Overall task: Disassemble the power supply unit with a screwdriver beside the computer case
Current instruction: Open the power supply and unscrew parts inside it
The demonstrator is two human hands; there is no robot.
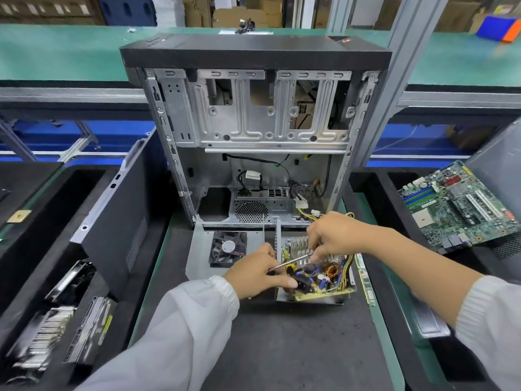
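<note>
My left hand (258, 270) pinches the circuit board's (324, 292) near edge; my right hand's (335, 235) fingers curl round the screwdriver (293, 259), tip hidden under my left fingers. A slip there could gouge components beside the copper coil (332, 270).

No legible text; fan (229, 246) hub label and motherboard (462, 204) markings too blurred

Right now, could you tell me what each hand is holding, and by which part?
The right hand pinches the screwdriver at its upper end. The left hand grips the circuit board at its near-left black socket.
</note>
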